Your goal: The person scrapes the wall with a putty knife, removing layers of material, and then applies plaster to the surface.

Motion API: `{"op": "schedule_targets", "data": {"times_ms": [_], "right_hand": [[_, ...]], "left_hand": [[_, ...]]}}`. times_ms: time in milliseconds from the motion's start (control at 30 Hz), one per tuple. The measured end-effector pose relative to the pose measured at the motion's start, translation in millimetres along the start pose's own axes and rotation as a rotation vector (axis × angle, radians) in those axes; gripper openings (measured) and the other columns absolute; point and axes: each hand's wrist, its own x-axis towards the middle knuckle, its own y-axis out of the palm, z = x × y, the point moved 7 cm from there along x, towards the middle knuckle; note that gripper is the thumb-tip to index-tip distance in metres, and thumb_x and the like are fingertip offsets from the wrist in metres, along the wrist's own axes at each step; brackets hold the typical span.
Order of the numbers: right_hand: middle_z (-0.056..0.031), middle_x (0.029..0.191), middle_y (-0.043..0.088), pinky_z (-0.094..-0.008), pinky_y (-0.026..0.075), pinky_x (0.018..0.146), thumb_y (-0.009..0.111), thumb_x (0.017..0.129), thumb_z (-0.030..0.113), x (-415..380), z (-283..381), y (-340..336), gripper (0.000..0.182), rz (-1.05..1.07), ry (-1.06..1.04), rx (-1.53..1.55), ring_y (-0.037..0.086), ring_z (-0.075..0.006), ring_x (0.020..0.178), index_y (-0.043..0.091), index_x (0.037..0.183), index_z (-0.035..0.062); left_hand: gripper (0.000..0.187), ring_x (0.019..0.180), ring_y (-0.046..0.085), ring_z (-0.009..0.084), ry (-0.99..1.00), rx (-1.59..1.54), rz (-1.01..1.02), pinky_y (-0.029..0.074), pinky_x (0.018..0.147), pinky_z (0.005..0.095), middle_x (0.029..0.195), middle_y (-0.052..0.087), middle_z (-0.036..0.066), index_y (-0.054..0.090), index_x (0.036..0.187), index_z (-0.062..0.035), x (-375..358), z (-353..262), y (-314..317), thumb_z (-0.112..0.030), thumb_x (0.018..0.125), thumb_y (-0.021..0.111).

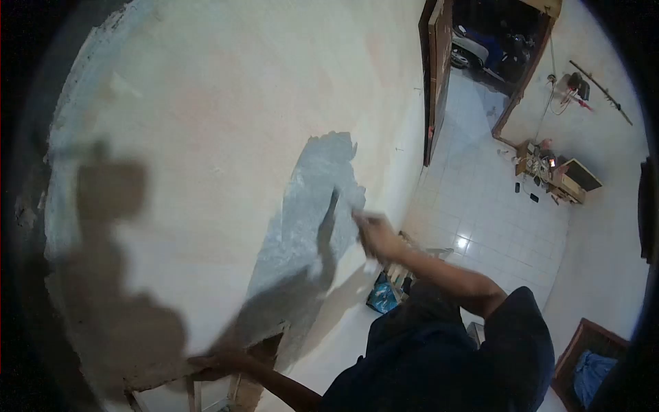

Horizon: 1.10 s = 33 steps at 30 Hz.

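My right hand [377,237] is closed in a fist close to the wall [206,165]. A slim hand tool [354,207] juts from it toward the wall, too smeared by motion to name its kind. Beside it is a bare grey patch [312,185] with ragged edges, surrounded by cream paint. The shadow of my arm and the tool falls across that patch. Lower down, my left hand [216,364] rests on the edge of a wooden frame [257,353] set in the wall, its fingers stretched out and dimly lit.
A blue plastic bag [383,296] and wooden pieces lie below my right arm. Beyond are the tiled floor [480,226], an open door [436,82] with a motorbike [470,51] past it, and a small wooden cabinet [573,182]. Blue cloth [594,374] shows at lower right.
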Motion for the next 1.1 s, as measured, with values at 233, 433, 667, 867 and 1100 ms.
{"op": "schedule_targets", "data": {"times_ms": [233,433,667,867,1100], "right_hand": [[-0.0110,0.058,0.049,-0.0366,0.042,0.038,0.049,0.089,0.036,203.1,22.3,-160.4,0.033,-0.561,-0.020,0.634,0.045,-0.0187,0.042,0.050,0.081,0.0031],[-0.0089,0.060,0.056,-0.0323,0.043,0.042,0.044,0.091,0.027,100.2,6.6,-61.2,0.035,-0.092,0.024,-0.040,0.053,-0.0173,0.047,0.059,0.102,-0.0025],[-0.0072,0.059,0.050,-0.0324,0.038,0.038,0.044,0.093,0.039,98.3,2.7,-50.6,0.043,-0.123,0.003,-0.005,0.045,-0.0164,0.041,0.050,0.071,0.0017],[-0.0087,0.061,0.049,-0.0301,0.039,0.035,0.048,0.090,0.035,185.0,60.0,-152.4,0.032,-0.588,-0.129,0.623,0.045,-0.0156,0.041,0.051,0.088,0.0032],[-0.0056,0.067,0.053,-0.0252,0.040,0.045,0.042,0.094,0.025,86.1,9.0,-50.3,0.042,-0.206,-0.426,-0.209,0.046,-0.0096,0.049,0.044,0.132,0.0063]], "left_hand": [[0.065,0.117,0.043,0.0384,-0.078,-0.009,0.038,0.040,0.095,0.0421,0.126,0.037,0.031,0.030,0.129,0.0099,-10.0,-48.6,6.2,-0.044,0.093,0.042],[0.062,0.101,0.053,0.0334,0.001,0.165,0.076,0.046,0.083,0.0377,0.118,0.046,0.028,0.029,0.129,0.0112,-8.2,-34.0,2.2,-0.039,0.095,0.042],[0.057,0.103,0.051,0.0310,0.097,0.062,0.011,0.045,0.086,0.0398,0.117,0.046,0.027,0.033,0.126,0.0107,0.4,-21.3,-2.3,-0.037,0.096,0.041],[0.055,0.102,0.052,0.0325,0.137,0.117,0.042,0.045,0.084,0.0414,0.112,0.048,0.024,0.041,0.119,0.0082,-6.8,-45.4,3.2,-0.042,0.096,0.037],[0.057,0.101,0.051,0.0353,0.348,0.322,-0.057,0.045,0.085,0.0456,0.109,0.046,0.026,0.043,0.114,0.0088,-4.2,-30.5,-1.0,-0.044,0.096,0.034]]}}
